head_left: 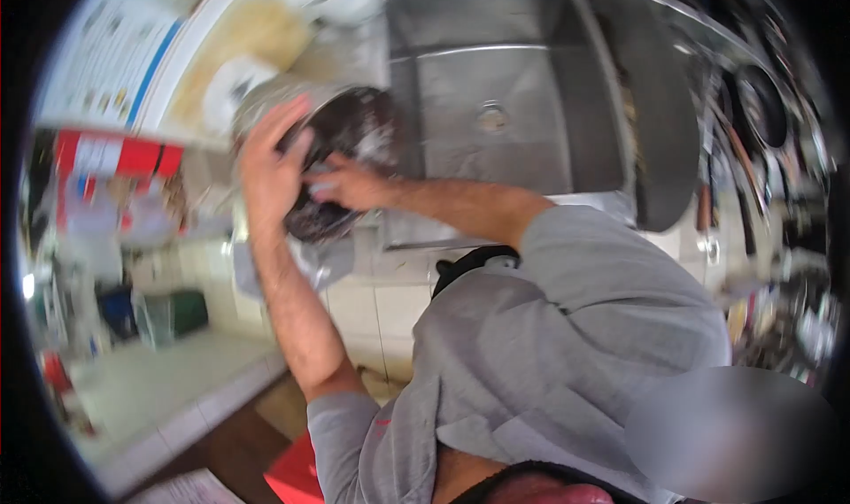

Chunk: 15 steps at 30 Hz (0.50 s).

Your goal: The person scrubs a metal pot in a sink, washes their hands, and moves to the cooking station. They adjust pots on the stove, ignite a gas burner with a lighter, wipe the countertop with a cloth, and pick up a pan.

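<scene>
Head view: tilted pot (pixel 356 122) beside sink (pixel 524 88).
Left hand (pixel 273 166) spread, right hand (pixel 348 184) half-curled, both at it; grip unclear.

2 bare hands (pixel 270 163) (pixel 348 185), 1 large pot (pixel 359 123), 1 stainless-steel sink basin (pixel 478 70), 1 drain (pixel 492 116), 1 grey short-sleeved shirt (pixel 575 300); utensils (pixel 704 207) too blurred to count.

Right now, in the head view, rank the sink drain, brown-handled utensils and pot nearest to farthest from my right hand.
1. Pot, at your right hand.
2. Sink drain, right of the pot.
3. Brown-handled utensils, farther right.
</scene>
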Each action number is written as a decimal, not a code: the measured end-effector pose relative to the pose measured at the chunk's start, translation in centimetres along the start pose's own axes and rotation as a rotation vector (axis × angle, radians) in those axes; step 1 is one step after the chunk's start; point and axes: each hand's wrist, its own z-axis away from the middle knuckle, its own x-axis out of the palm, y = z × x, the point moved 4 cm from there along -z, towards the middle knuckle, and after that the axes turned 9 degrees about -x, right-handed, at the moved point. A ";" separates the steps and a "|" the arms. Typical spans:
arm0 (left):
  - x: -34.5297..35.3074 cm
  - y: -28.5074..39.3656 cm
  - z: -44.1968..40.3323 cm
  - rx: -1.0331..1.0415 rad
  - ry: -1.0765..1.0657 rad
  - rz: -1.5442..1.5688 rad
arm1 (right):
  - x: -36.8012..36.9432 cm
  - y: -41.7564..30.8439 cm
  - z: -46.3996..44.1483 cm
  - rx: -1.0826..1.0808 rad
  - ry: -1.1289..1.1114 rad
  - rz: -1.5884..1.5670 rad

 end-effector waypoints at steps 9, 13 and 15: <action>2.1 -0.1 -2.1 0.056 -0.110 0.034 | 0.4 -6.9 1.6 -0.031 -0.001 -0.484; 2.0 0.5 -2.3 0.024 -0.104 0.020 | -0.5 -7.3 1.6 -0.054 0.024 -0.693; 1.7 0.6 -2.2 -0.004 -0.101 -0.002 | -0.9 -6.2 1.6 0.037 -0.007 -0.768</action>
